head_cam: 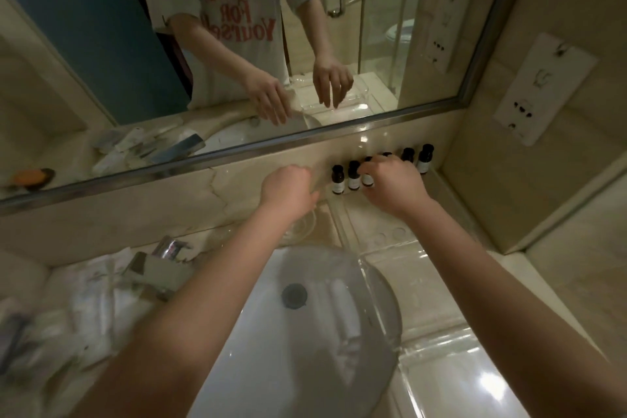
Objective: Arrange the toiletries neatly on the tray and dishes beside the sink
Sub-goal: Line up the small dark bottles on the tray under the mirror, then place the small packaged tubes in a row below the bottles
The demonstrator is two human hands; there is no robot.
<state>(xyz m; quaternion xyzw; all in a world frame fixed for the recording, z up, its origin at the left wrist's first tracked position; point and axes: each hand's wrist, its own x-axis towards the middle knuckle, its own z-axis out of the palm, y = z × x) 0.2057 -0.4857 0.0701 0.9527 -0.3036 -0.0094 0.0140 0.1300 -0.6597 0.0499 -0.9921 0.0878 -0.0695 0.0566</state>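
The 6 small bottles stand in a row against the back wall, right of the sink, caps up and long axes vertical. The right hand curls over the 3rd bottle and seems to pinch it. The left hand hangs loose beside the row, holding nothing. The bottles stand close, so a brushing knuckle could topple neighbours or roll 1 into the sink.
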